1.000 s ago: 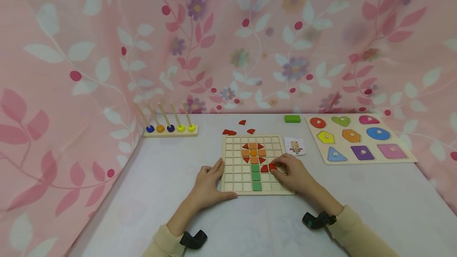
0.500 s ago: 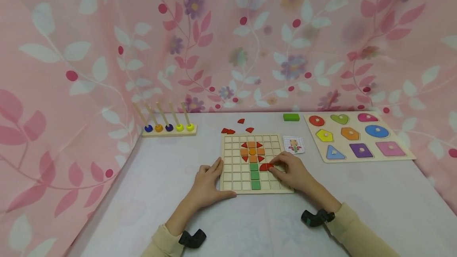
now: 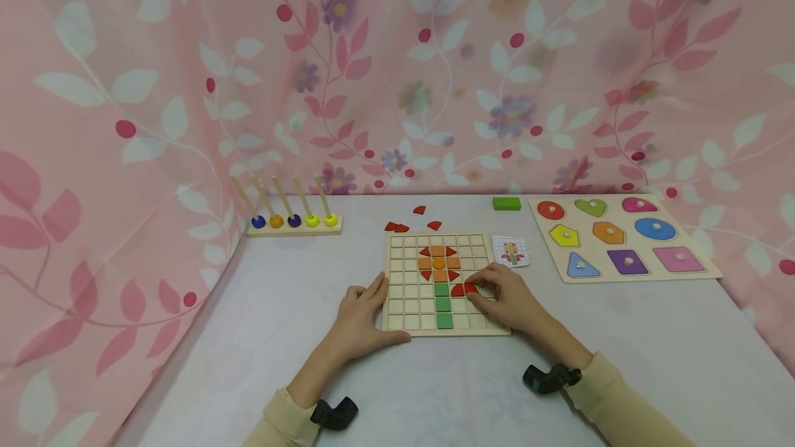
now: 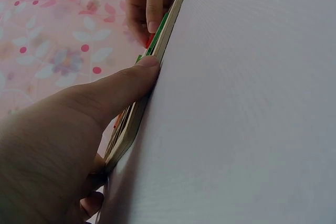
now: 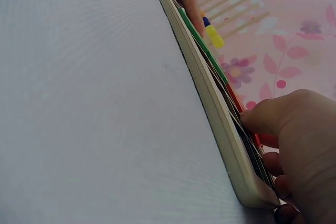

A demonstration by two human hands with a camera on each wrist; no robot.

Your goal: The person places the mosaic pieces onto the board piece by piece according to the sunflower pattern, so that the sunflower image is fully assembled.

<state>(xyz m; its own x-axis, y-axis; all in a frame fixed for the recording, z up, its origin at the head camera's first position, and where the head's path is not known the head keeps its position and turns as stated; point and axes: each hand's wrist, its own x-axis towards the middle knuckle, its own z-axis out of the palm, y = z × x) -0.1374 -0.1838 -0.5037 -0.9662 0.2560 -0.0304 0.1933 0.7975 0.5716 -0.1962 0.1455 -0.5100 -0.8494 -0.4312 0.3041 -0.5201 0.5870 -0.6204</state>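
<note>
A wooden grid board (image 3: 459,334) lies flat on the table. On it, orange squares (image 3: 437,252) and red triangles surround an orange round piece (image 3: 439,264), with green squares (image 3: 444,304) in a column below. My right hand (image 3: 511,300) pinches a red quarter-circle tile (image 3: 470,287) between thumb and fingertips, partly covering it, right beside another red tile (image 3: 457,290) in the grid. My left hand (image 3: 360,326) rests against the board's near left corner, thumb (image 4: 126,85) extended along the front edge and fingers at the left side.
Several loose red tiles (image 3: 434,225) lie behind the board. A pattern card (image 3: 511,252) sits at its right, with a green block (image 3: 506,204) farther back. A shape puzzle (image 3: 580,232) lies at the right; a peg stand with coloured beads (image 3: 323,230) stands back left.
The red tile under my right fingertips has shifted slightly left and now sits against the neighbouring red tile. My left hand stays at the board's corner. The whole view has shifted a little.
</note>
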